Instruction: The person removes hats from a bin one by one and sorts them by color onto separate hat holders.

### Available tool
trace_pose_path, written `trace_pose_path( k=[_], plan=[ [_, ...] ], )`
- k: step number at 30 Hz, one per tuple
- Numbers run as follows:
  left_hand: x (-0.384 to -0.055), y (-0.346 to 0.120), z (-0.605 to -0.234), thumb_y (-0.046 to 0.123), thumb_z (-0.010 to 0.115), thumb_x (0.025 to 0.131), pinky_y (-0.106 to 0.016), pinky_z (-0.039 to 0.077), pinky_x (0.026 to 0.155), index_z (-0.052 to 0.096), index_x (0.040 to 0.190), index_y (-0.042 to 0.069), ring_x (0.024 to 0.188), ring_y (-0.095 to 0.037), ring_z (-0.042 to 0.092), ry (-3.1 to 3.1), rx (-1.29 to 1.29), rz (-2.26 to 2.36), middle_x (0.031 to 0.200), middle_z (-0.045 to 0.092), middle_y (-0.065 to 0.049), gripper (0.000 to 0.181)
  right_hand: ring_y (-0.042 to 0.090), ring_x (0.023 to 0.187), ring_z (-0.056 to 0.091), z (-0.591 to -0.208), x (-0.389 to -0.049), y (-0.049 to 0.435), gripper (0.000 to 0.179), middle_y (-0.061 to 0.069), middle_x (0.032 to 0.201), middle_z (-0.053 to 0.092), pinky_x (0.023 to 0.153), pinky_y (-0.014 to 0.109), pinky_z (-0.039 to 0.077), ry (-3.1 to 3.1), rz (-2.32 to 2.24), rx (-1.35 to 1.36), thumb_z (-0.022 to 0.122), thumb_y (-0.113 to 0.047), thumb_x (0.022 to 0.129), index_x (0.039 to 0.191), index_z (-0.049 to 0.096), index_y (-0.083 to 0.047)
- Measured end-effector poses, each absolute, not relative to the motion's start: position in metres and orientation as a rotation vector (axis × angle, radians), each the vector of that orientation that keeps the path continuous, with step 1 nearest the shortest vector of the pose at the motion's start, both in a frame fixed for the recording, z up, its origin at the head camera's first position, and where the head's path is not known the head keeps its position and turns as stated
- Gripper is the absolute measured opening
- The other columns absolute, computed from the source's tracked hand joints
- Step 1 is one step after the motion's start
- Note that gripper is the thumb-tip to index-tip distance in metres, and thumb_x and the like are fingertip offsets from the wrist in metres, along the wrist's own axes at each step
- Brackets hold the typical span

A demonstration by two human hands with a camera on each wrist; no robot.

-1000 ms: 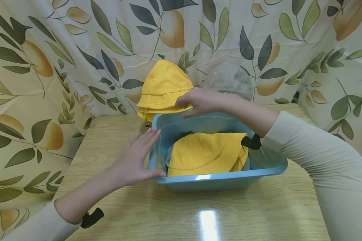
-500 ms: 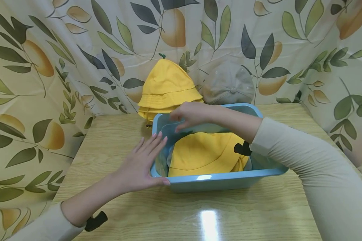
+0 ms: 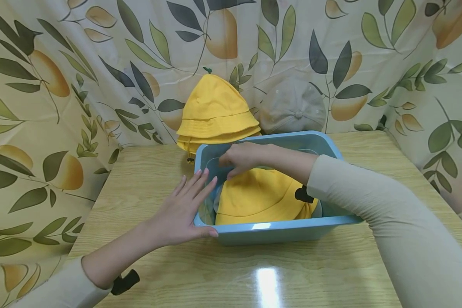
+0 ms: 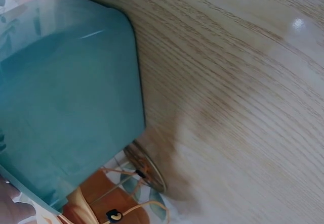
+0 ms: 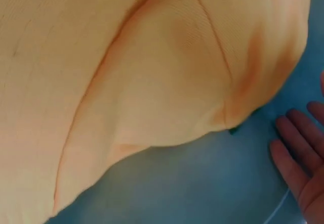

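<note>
Centre: right hand (image 3: 245, 156), fingers loose, beside yellow hat (image 3: 258, 194) in tub (image 3: 269, 238); left hand (image 3: 181, 214) spread at rim; hasty reaching might crumple the hat.

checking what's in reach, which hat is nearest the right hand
The yellow hat lying inside the blue bin, close by the right hand; the upright yellow headwear and grey cap sit outside, behind it.

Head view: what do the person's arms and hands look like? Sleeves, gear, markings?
Long off-white sleeves, plain: left sleeve, right sleeve, the right one creased near the elbow. A small, rounded black piece sticks out by each cuff: left piece, right piece. Left hand and right hand are ungloved; no cables or markings visible.
</note>
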State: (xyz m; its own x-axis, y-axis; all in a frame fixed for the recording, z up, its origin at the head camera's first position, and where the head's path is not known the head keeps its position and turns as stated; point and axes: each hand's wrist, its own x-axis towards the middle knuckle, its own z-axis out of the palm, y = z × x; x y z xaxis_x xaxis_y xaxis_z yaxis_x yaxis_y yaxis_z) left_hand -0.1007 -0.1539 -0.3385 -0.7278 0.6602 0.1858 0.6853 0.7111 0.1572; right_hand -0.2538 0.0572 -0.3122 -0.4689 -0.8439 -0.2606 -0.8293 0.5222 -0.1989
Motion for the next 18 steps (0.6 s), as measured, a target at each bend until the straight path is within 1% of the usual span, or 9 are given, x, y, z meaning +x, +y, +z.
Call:
trace_pose_path(
  k=[2, 5, 7, 9, 12, 14, 17, 18],
  plan=[
    [-0.101, -0.154, -0.339, 0.086, 0.012, 0.075, -0.058, 0.013, 0.113, 0.017, 0.152, 0.011, 0.146, -0.032, 0.009, -2.797, -1.106, -0.323, 0.159, 0.005, -0.012, 0.108, 0.019, 0.096, 0.065, -0.317, -0.256, 0.056, 0.045, 0.007, 0.108, 0.068, 0.083, 0.036, 0.053, 2.408, -0.068, -1.393, 0.072, -0.032, 0.084, 0.120, 0.063, -0.007],
    [-0.101, -0.154, -0.339, 0.085, 0.012, 0.076, -0.059, 0.013, 0.113, 0.017, 0.152, 0.011, 0.146, -0.032, 0.009, -2.799, -1.104, -0.320, 0.159, 0.005, -0.012, 0.107, 0.014, 0.081, 0.062, -0.326, -0.258, 0.054, 0.040, 0.002, 0.096, 0.068, 0.074, 0.030, 0.052, 2.333, -0.074, -1.408, 0.072, -0.032, 0.084, 0.114, 0.065, -0.008],
    [-0.101, -0.154, -0.339, 0.085, 0.012, 0.076, -0.059, 0.013, 0.112, 0.017, 0.152, 0.010, 0.145, -0.033, 0.009, -2.800, -1.101, -0.321, 0.159, 0.005, -0.013, 0.107, 0.011, 0.071, 0.055, -0.330, -0.258, 0.053, 0.034, -0.001, 0.086, 0.063, 0.065, 0.025, 0.048, 2.283, -0.075, -1.420, 0.073, -0.030, 0.083, 0.109, 0.066, -0.008],
    [-0.101, -0.154, -0.339, 0.085, 0.012, 0.076, -0.059, 0.013, 0.112, 0.018, 0.152, 0.009, 0.145, -0.033, 0.009, -2.802, -1.098, -0.326, 0.159, 0.005, -0.013, 0.108, 0.010, 0.065, 0.048, -0.334, -0.258, 0.052, 0.029, -0.002, 0.078, 0.057, 0.059, 0.023, 0.042, 2.246, -0.077, -1.424, 0.073, -0.028, 0.083, 0.103, 0.066, -0.008],
    [-0.101, -0.153, -0.339, 0.086, 0.011, 0.076, -0.059, 0.012, 0.113, 0.019, 0.151, 0.008, 0.146, -0.032, 0.008, -2.808, -1.093, -0.325, 0.159, 0.004, -0.012, 0.109, 0.008, 0.064, 0.043, -0.336, -0.258, 0.050, 0.025, -0.005, 0.075, 0.051, 0.058, 0.021, 0.036, 2.216, -0.067, -1.422, 0.074, -0.027, 0.082, 0.096, 0.065, -0.008],
    [-0.101, -0.153, -0.339, 0.086, 0.011, 0.076, -0.058, 0.012, 0.113, 0.019, 0.151, 0.007, 0.146, -0.032, 0.008, -2.811, -1.091, -0.325, 0.159, 0.004, -0.012, 0.109, 0.008, 0.064, 0.042, -0.336, -0.258, 0.050, 0.025, -0.005, 0.074, 0.049, 0.058, 0.021, 0.034, 2.203, -0.056, -1.423, 0.075, -0.027, 0.081, 0.093, 0.064, -0.008],
    [-0.101, -0.153, -0.339, 0.086, 0.011, 0.076, -0.058, 0.011, 0.113, 0.017, 0.152, 0.008, 0.146, -0.032, 0.008, -2.820, -1.085, -0.325, 0.159, 0.003, -0.011, 0.109, 0.009, 0.065, 0.042, -0.336, -0.257, 0.049, 0.025, -0.005, 0.075, 0.049, 0.059, 0.021, 0.034, 2.191, -0.034, -1.422, 0.076, -0.028, 0.080, 0.091, 0.064, -0.008],
    [-0.101, -0.153, -0.338, 0.086, 0.011, 0.075, -0.058, 0.011, 0.113, 0.016, 0.152, 0.009, 0.146, -0.032, 0.008, -2.823, -1.084, -0.325, 0.159, 0.003, -0.011, 0.109, 0.009, 0.066, 0.043, -0.336, -0.256, 0.049, 0.026, -0.005, 0.076, 0.052, 0.060, 0.021, 0.036, 2.193, -0.026, -1.423, 0.076, -0.028, 0.080, 0.092, 0.065, -0.008]
  ],
)
